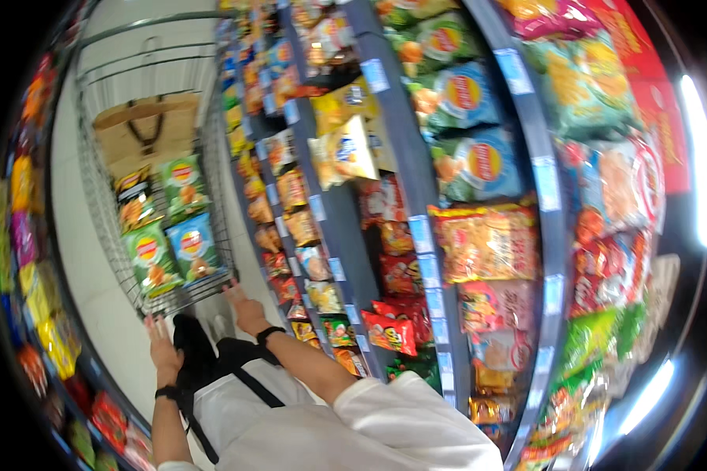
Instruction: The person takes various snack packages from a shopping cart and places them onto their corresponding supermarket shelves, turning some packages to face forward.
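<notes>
A wire shopping cart [102, 208] stands ahead of me, at the left of the view. My left hand [163, 349] reaches the left end of its near edge, fingers stretched out and slightly apart. At the right end of that edge lies my right hand [246, 308], its fingers also extended, not wrapped round anything I can see. Inside the cart, toward me, are a green chip bag [151, 255] and a blue chip bag [196, 245]. Behind them sit a black snack bag [135, 200] and another green chip bag [183, 187]. A brown paper bag [126, 137] with dark handles lies farther in.
Tall shelves [416, 180] packed with snack bags run along my right, close to the cart. One yellow-white bag [346, 153] juts out from them. Another shelf of snacks [35, 275] lines the left. Pale floor tiles [94, 302] show between.
</notes>
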`<state>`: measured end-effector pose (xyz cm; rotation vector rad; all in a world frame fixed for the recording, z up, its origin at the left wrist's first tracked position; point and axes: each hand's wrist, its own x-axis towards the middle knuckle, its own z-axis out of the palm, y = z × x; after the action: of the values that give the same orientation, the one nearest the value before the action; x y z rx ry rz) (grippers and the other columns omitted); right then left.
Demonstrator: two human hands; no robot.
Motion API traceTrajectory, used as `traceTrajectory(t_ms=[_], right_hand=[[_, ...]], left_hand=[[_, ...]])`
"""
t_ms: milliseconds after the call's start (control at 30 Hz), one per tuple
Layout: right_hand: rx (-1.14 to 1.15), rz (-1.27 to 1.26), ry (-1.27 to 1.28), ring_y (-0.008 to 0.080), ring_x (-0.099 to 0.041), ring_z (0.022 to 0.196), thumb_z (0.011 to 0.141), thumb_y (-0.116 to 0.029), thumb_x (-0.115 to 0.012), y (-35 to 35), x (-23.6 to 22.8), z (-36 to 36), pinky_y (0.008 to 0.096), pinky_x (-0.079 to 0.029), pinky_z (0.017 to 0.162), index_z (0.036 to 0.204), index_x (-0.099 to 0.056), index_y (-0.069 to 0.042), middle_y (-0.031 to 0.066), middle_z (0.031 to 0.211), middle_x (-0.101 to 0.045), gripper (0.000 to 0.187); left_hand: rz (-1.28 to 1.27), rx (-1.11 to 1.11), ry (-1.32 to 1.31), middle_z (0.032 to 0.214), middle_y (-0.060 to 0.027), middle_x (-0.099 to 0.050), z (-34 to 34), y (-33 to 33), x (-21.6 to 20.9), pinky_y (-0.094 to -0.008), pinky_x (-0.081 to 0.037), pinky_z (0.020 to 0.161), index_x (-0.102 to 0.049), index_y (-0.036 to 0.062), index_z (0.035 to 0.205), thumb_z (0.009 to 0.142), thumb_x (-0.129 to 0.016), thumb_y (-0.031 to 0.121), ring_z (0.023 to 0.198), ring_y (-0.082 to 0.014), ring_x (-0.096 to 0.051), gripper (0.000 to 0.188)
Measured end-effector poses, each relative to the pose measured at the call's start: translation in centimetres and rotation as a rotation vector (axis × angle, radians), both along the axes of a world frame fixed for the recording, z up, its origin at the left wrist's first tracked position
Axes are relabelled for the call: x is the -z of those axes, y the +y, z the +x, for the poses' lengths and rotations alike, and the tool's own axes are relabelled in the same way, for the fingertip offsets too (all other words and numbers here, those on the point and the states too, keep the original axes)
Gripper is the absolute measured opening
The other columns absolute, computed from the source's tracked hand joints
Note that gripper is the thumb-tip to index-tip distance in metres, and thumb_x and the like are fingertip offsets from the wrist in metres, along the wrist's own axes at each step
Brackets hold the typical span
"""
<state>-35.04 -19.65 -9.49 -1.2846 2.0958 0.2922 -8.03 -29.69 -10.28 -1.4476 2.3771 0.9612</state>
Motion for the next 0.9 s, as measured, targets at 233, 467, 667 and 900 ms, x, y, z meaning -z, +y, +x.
traceTrajectory(t_ms=[233,467,667,900], right_hand=[[-0.027,0.262,0.058,0.0214,-0.069,0.098,0.085,-0.007,-0.059,-10.5,-3.0,-3.2,0.0384,-0.057,0.069,0.158,-0.014,-0.025,0.0060,0.165,0.009,0.088],[-0.043,0.387,0.034,0.0282,-0.067,0.107,0.078,-0.015,-0.067,-18.8,-1.5,-7.7,0.0399,-0.055,0.079,0.158,-0.010,-0.026,0.0089,0.165,0.008,0.099],[-0.142,-0.004,0.053,0.0341,-0.061,0.115,0.089,-0.009,-0.045,-23.7,0.7,-12.0,0.0458,-0.055,0.083,0.154,-0.024,-0.024,0.0169,0.162,-0.016,0.071],[-0.099,0.211,-0.080,0.0365,-0.065,0.108,0.080,-0.011,-0.059,-33.2,-2.6,-17.8,0.0462,-0.056,0.081,0.157,-0.017,-0.026,0.0090,0.165,-0.006,0.089]], left_hand=[[0.030,0.080,-0.116,0.163,-0.0148,-0.003,-3.1,-8.2,0.0,-0.0351,-0.040,0.111,-0.014,0.0088,0.156,0.062,-0.085,0.017,0.151,-0.0312,-0.006,0.117],[0.015,0.157,-0.178,0.163,-0.0178,-0.005,-7.4,-16.7,-0.4,-0.0350,-0.040,0.110,-0.015,0.0070,0.155,0.063,-0.084,0.023,0.151,-0.0317,-0.005,0.116],[0.002,0.104,-0.060,0.161,-0.0171,-0.013,-9.3,-24.5,0.7,-0.0406,-0.045,0.104,-0.019,0.0133,0.155,0.061,-0.085,0.021,0.149,-0.0330,-0.019,0.114],[-0.103,0.141,-0.159,0.156,-0.0126,-0.028,-16.3,-32.8,-2.1,-0.0406,-0.048,0.094,-0.030,0.0126,0.152,0.068,-0.077,0.022,0.147,-0.0275,-0.023,0.096]])
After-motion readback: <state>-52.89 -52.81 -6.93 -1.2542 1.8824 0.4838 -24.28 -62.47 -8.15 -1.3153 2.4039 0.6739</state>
